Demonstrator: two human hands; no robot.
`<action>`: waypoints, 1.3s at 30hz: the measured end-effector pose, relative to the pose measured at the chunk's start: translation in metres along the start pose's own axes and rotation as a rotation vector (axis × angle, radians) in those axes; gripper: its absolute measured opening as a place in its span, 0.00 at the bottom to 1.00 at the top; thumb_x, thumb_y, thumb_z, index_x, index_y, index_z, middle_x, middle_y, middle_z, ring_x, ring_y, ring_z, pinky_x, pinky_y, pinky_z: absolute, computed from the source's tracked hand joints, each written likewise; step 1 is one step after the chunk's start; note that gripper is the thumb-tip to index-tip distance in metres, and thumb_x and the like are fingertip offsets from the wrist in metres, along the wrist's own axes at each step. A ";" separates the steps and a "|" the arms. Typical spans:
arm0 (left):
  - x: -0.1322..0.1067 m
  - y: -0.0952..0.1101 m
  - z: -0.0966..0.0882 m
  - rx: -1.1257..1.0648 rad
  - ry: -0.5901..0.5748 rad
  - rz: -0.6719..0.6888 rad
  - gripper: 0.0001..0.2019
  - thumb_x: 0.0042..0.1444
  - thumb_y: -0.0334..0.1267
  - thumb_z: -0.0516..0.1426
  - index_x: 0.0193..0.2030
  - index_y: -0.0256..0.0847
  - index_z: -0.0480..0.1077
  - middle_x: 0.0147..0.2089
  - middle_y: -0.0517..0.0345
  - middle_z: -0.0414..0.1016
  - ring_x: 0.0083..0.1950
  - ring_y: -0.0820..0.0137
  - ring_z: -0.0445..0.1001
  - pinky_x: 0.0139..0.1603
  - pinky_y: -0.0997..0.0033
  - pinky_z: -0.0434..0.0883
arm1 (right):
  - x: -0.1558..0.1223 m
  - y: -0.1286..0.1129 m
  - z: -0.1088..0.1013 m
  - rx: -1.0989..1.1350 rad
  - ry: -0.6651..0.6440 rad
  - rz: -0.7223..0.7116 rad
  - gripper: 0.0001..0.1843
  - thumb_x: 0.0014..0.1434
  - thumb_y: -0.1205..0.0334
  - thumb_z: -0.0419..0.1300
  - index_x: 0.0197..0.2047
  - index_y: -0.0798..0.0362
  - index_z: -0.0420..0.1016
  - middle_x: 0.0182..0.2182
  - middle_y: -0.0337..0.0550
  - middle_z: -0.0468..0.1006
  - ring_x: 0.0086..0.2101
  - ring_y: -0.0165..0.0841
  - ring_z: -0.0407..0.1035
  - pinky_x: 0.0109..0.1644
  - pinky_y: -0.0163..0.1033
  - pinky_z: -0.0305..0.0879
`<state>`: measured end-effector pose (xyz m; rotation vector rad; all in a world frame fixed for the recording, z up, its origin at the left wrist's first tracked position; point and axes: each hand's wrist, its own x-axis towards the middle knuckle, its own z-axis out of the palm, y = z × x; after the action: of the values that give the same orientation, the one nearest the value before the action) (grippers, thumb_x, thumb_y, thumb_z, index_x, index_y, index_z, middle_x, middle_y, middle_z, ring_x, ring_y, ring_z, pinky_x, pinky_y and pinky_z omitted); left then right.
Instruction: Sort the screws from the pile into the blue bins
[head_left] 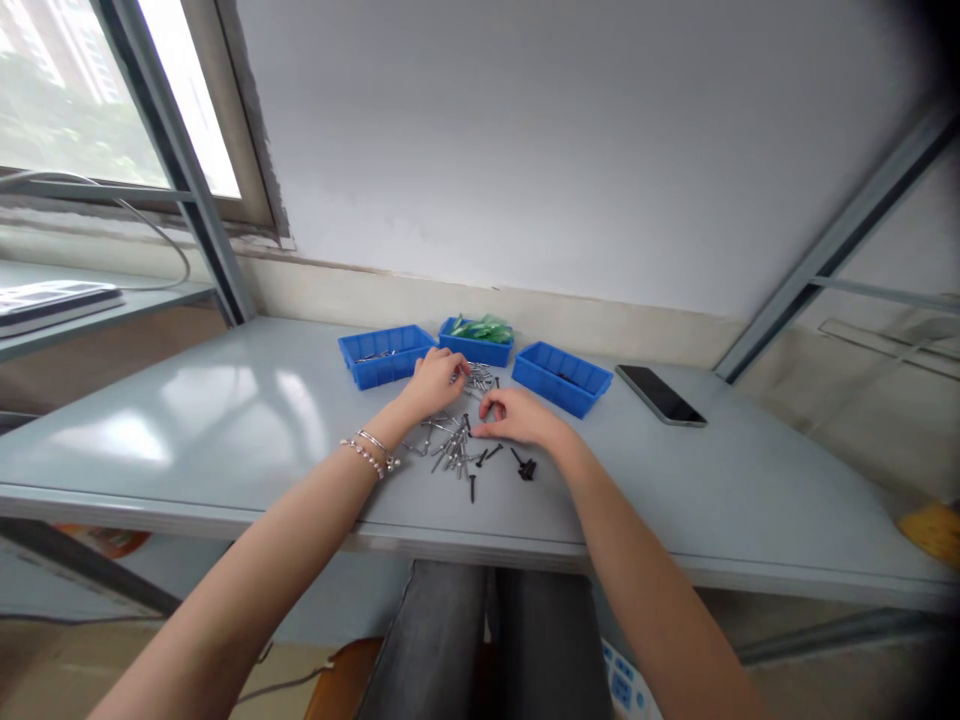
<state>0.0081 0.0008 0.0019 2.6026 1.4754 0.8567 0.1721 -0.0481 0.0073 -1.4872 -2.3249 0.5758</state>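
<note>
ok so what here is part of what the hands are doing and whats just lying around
In use: left hand and right hand, over loose nails and black screws; three blue plastic trays

Lying about: smartphone; white cable

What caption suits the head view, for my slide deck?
Left hand and right hand over loose nails and screws, three blue plastic trays behind them on a grey table.
</note>
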 end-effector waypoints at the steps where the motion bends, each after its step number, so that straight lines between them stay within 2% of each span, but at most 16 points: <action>1: 0.000 -0.001 0.000 -0.007 0.000 0.006 0.10 0.49 0.32 0.48 0.34 0.39 0.68 0.36 0.52 0.67 0.42 0.63 0.63 0.43 0.61 0.61 | 0.000 0.000 0.001 0.000 -0.025 -0.005 0.14 0.41 0.56 0.64 0.30 0.55 0.70 0.23 0.35 0.65 0.23 0.24 0.58 0.25 0.30 0.51; 5: 0.001 -0.002 0.002 -0.027 -0.021 0.035 0.09 0.48 0.32 0.48 0.34 0.38 0.68 0.35 0.53 0.68 0.41 0.65 0.64 0.44 0.63 0.62 | 0.001 0.000 0.004 -0.022 -0.065 -0.006 0.13 0.40 0.57 0.64 0.29 0.54 0.70 0.23 0.35 0.66 0.24 0.25 0.59 0.26 0.29 0.51; 14: 0.000 -0.002 0.005 -0.073 -0.017 0.088 0.10 0.46 0.29 0.48 0.33 0.37 0.68 0.33 0.53 0.69 0.35 0.69 0.67 0.39 0.69 0.65 | 0.002 -0.001 0.006 -0.035 -0.070 0.006 0.05 0.45 0.65 0.61 0.28 0.55 0.71 0.21 0.35 0.66 0.23 0.24 0.58 0.26 0.29 0.51; 27: 0.000 0.001 0.006 -0.099 -0.048 0.133 0.10 0.45 0.26 0.48 0.32 0.37 0.69 0.31 0.54 0.71 0.34 0.69 0.68 0.40 0.69 0.65 | 0.004 -0.001 0.008 -0.051 -0.004 0.037 0.04 0.48 0.64 0.60 0.29 0.55 0.72 0.21 0.37 0.67 0.23 0.25 0.59 0.27 0.30 0.52; 32: 0.000 0.000 0.006 -0.106 -0.052 0.140 0.10 0.46 0.27 0.48 0.32 0.36 0.69 0.32 0.54 0.72 0.35 0.68 0.68 0.39 0.70 0.65 | 0.003 0.000 0.007 -0.011 -0.031 -0.005 0.08 0.44 0.61 0.62 0.29 0.55 0.71 0.22 0.37 0.68 0.23 0.25 0.60 0.26 0.30 0.52; 39: 0.000 -0.001 0.007 -0.098 -0.066 0.148 0.11 0.46 0.27 0.48 0.33 0.37 0.70 0.32 0.54 0.73 0.36 0.68 0.69 0.40 0.71 0.65 | 0.004 0.000 0.007 -0.046 0.005 0.003 0.03 0.47 0.67 0.59 0.29 0.55 0.72 0.21 0.37 0.68 0.23 0.26 0.60 0.28 0.30 0.53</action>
<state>0.0110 0.0030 -0.0046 2.6658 1.2053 0.8236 0.1671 -0.0460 0.0015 -1.5115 -2.3479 0.5221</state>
